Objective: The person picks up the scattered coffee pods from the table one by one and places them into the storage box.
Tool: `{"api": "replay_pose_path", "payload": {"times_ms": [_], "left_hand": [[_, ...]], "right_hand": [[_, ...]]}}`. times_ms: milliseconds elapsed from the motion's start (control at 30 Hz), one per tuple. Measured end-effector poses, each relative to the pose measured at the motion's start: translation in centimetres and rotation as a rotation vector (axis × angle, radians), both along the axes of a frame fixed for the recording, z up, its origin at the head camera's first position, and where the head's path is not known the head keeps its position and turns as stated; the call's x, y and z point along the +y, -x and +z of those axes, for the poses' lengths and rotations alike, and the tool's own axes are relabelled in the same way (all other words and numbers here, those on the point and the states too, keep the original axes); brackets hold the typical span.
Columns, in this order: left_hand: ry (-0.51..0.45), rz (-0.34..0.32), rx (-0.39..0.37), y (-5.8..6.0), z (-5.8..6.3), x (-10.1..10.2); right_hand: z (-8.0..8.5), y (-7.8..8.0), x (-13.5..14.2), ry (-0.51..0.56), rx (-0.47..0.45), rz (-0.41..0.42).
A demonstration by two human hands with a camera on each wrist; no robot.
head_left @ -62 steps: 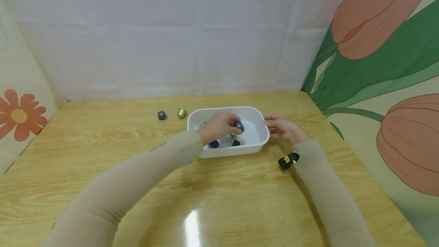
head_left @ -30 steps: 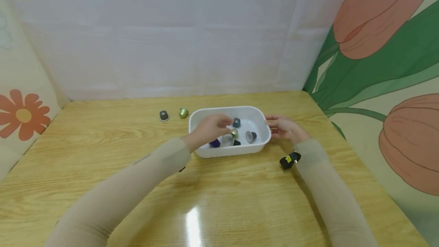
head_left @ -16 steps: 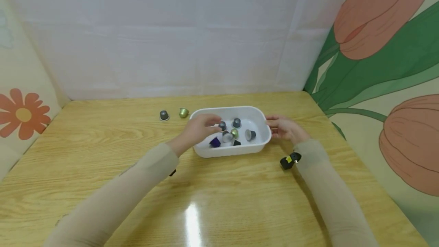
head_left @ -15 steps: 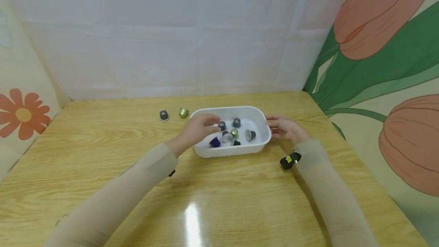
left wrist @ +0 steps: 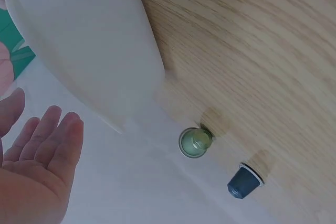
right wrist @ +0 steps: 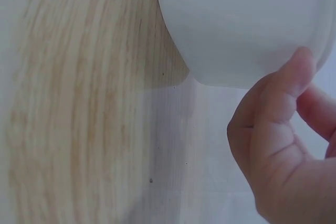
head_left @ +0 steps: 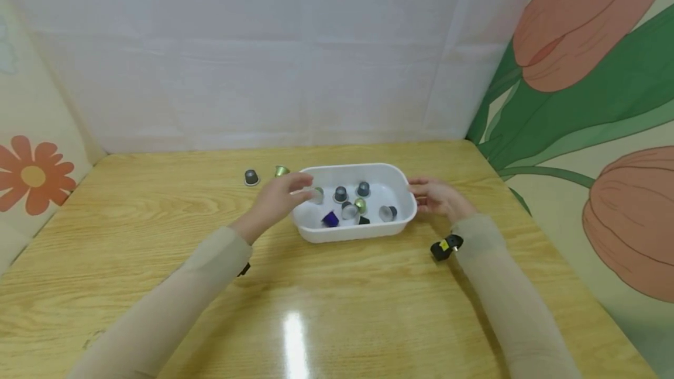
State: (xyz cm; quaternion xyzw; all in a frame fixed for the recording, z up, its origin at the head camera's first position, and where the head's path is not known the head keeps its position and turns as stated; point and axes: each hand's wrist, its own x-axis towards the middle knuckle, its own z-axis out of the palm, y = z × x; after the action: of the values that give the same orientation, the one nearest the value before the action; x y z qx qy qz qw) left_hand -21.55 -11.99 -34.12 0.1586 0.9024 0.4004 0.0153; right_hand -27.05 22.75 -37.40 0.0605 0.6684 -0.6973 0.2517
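Note:
In the head view a white plastic tub (head_left: 358, 234) holds several coffee capsules, among them a purple one (head_left: 330, 219), a green one (head_left: 360, 205) and a tipped dark one (head_left: 388, 213). My left hand (head_left: 276, 196) hovers at the tub's left end, thumb and fingers apart with nothing between them. In the left wrist view, my left hand (left wrist: 39, 166) shows its bare palm beside the tub. My right hand (head_left: 441, 196) touches the tub's right end with its fingertips. The right wrist view shows those fingertips (right wrist: 301, 59) against the outer wall near the rim.
Left of the tub, a dark capsule (head_left: 251, 177) and a green capsule (head_left: 281, 171) rest on the wooden table (head_left: 337, 309); my left hand partly covers the green one in the head view. A white backdrop (head_left: 295, 63) hangs behind, with flower-patterned panels on both sides.
About two seconds ago my left hand held a dark capsule over the tub. It has let go and drawn back left, and a dark capsule lies tipped inside. My right hand has stayed put.

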Motion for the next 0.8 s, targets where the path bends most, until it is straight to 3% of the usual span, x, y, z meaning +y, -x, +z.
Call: {"api": "replay_pose_path", "payload": {"times_ms": [367,533,800], "left_hand": [[0.076,0.057,0.064,0.1,-0.3,-2.2],[0.139,0.095,0.071,0.2,-0.3,-3.3],[0.153,0.105,0.063,0.1,-0.2,-4.2]], "right_hand": [[-0.1,-0.1,-0.1,0.023,-0.011,-0.015],[-0.1,-0.1,-0.1,0.015,-0.011,-0.014],[-0.1,0.1,0.1,0.006,-0.008,-0.011]]}}
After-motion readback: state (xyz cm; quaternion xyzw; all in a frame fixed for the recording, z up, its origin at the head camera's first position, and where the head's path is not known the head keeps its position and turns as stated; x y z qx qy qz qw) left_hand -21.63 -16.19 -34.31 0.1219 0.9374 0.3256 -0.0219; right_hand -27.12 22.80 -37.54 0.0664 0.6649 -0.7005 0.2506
